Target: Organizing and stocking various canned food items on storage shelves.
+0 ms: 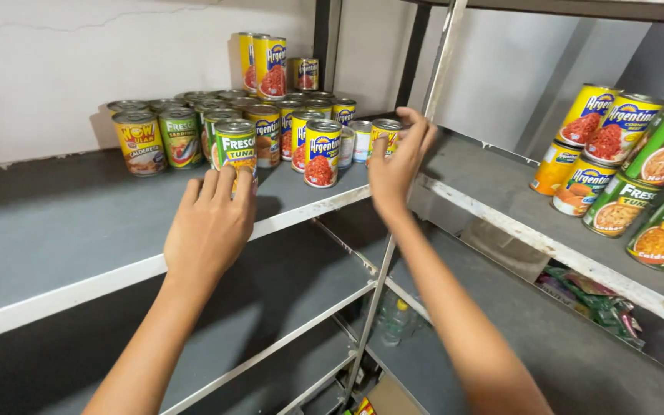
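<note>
Left hand, fingers loosely apart, touches upright green can just ahead; right hand, fingers spread, cups small yellow can.

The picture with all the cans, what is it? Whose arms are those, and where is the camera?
The camera sits on a person's head and looks down, so the two arms you see are that person's own. They stand at a grey metal shelf by a white wall. Many tins of food stand upright on it, mostly yellow or green. The left hand lies against a green can at the front, fingers resting on it. The right hand reaches round a small yellow can at the shelf's edge and touches it. Neither can is lifted. On another shelf to the right more cans are stacked, and packets lie below them.
</note>
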